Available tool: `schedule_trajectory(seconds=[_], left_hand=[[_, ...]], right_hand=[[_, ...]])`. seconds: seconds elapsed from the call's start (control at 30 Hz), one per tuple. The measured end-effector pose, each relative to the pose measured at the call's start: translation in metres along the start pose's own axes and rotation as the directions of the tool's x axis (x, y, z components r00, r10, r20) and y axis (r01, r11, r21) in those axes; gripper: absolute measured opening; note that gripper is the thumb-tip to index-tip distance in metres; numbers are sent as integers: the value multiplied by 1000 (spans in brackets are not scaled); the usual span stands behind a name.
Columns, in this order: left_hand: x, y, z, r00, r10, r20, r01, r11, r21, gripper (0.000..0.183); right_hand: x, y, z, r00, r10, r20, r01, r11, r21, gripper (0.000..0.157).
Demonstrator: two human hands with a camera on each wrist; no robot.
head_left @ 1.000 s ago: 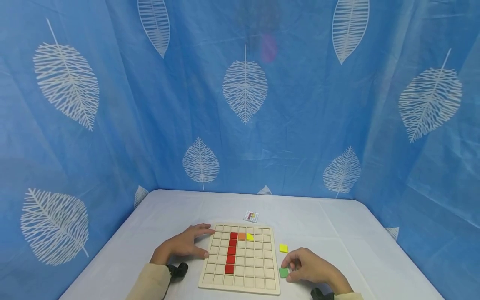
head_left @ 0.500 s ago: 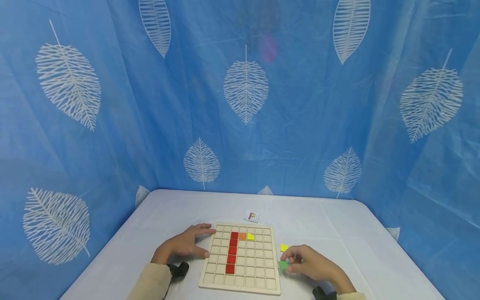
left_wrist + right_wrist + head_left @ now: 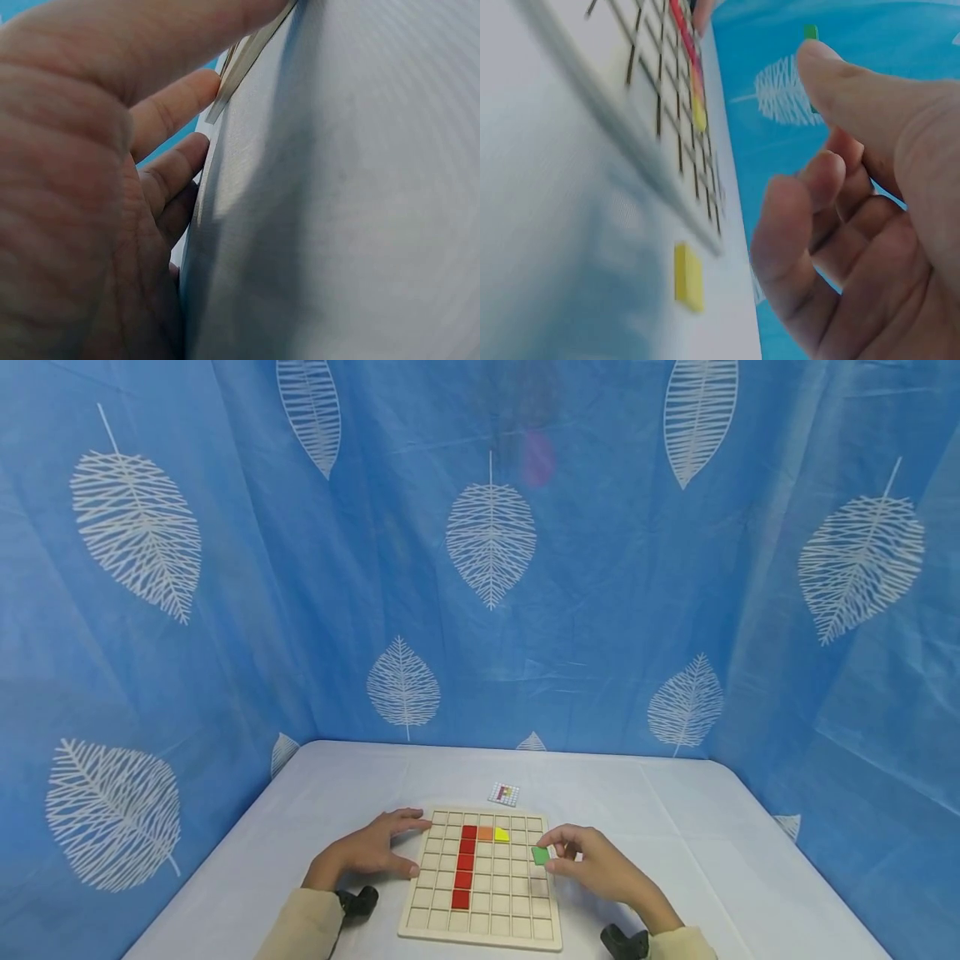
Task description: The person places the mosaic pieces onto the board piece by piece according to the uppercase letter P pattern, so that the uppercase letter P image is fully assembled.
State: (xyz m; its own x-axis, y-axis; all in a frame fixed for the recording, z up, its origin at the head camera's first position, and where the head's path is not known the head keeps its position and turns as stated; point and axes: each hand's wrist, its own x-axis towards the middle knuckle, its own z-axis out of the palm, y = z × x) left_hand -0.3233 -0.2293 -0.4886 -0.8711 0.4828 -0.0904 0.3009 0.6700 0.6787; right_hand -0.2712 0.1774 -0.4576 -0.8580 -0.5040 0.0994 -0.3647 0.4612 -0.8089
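A green square tile [image 3: 541,856] is pinched between the thumb and finger of my right hand [image 3: 600,864], raised over the right edge of the wooden grid board [image 3: 480,935]. My left hand [image 3: 369,846] rests at the board's left edge with its fingers spread, thumb and a fingertip touching the rim. On the board, a column of red tiles [image 3: 464,862] runs down the left of the middle. An orange piece [image 3: 486,834] and a yellow piece [image 3: 502,835] with a shaped corner lie to the right of its top.
A small pattern card [image 3: 504,793] lies behind the board. In the right wrist view a yellow tile [image 3: 688,277] lies on the table beside the board; the right hand hides it in the head view. Blue leaf-print cloth [image 3: 491,693] hangs around the white table.
My right hand has lifted the green tile off the table beside the board and carried it away and left, over the board's right edge. The left hand stays put.
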Motion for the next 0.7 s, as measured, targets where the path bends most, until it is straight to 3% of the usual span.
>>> schedule_trajectory(seconds=[0.2, 0.5, 0.7], left_hand=[[2, -1, 0, 1000, 12, 0, -12, 1000, -3, 79], [1, -4, 1, 1000, 25, 7, -25, 1000, -8, 79], [2, -5, 0, 999, 33, 11, -33, 999, 12, 80]], right_hand=[[20, -12, 13, 997, -15, -75, 16, 1000, 19, 29], [44, -29, 41, 987, 49, -154, -18, 980, 197, 31], [51, -32, 59, 972, 45, -231, 13, 970, 243, 31]])
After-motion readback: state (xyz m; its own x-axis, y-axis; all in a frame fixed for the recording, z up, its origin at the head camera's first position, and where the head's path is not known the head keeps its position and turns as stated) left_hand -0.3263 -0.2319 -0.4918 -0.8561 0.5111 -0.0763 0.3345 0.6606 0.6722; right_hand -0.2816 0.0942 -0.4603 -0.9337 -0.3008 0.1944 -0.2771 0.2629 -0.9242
